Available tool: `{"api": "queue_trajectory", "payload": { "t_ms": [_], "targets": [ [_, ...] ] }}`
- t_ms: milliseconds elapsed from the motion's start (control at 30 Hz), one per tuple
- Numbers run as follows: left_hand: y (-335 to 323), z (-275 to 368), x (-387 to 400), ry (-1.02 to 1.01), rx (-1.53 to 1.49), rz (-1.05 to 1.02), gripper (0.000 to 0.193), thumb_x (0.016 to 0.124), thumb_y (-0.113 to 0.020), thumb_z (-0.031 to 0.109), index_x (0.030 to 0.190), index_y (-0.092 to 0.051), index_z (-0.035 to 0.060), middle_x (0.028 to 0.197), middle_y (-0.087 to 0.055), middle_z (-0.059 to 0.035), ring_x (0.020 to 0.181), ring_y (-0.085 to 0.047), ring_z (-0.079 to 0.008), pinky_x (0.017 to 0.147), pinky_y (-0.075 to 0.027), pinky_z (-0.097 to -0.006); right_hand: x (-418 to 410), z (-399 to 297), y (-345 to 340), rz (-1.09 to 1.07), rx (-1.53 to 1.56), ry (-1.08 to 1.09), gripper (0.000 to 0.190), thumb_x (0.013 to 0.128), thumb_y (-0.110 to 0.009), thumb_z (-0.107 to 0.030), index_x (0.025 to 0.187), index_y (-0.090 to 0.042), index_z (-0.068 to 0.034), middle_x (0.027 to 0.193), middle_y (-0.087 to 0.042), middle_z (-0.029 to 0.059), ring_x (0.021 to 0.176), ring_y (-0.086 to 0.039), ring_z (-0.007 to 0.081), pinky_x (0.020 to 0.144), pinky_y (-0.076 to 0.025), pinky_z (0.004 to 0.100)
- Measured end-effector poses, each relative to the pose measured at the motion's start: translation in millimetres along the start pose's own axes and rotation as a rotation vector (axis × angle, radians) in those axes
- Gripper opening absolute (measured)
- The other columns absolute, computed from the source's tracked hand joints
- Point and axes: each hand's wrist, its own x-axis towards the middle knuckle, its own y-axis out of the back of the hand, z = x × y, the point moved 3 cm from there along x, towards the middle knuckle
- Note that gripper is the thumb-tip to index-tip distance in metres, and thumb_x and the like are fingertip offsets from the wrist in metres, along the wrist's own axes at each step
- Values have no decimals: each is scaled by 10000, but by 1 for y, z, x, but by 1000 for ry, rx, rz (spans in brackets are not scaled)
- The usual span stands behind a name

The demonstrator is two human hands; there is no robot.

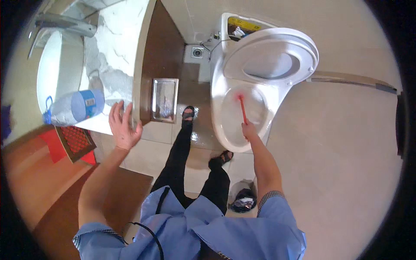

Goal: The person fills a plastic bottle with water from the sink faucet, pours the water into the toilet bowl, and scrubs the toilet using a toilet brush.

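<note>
My right hand (249,130) grips the handle of a red toilet brush (243,111), whose blurred head is inside the bowl of a white toilet (217,131). The toilet seat and lid (310,53) are raised. My left hand (124,126) holds nothing, its fingers spread at the front edge of the marble-patterned washbasin counter (118,78). Just left of that hand, a large clear plastic bottle (76,107) with a blue cap and blue label lies on its side across the counter and the basin's edge.
A chrome faucet (65,25) reaches over the white basin (48,73). A metal-framed tray or fixture (165,100) is beside the brown cabinet (162,42). A floor drain (197,52) lies left of the toilet, a lined bin (243,198) behind my right foot. The floor looks wet between cabinet and toilet.
</note>
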Motion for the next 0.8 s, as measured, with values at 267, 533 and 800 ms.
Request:
{"api": "queue_trajectory", "payload": {
  "t_ms": [267,533,800],
  "targets": [
    [-25,106,104,-153,-550,-35,574,714,-754,51,1262,-584,42,1251,-601,-193,1179,-558,-414,1071,-401,-501,-124,100,-65,198,-72,118,565,978,-548,-265,1513,-398,-165,932,-688,258,832,-671,452,719,-530,527],
    [-212,124,290,-317,-291,-113,545,752,-681,19,1268,-508,54,1282,-570,-161,1211,-524,-374,1019,-436,-467,-146,38,-52,108,-63,235,645,981,-556,-293,1563,-290,-213,955,-681,295,858,-655,498,759,-524,555],
    [-267,151,341,-236,-205,-375,400,813,-638,71,1182,-484,77,1125,-649,-206,1066,-621,-404,896,-498,-526,-106,63,5,312,556,173,549,1023,-553,-273,1531,-394,-141,636,-595,55,524,-563,195,496,-475,351]
  ]
}}
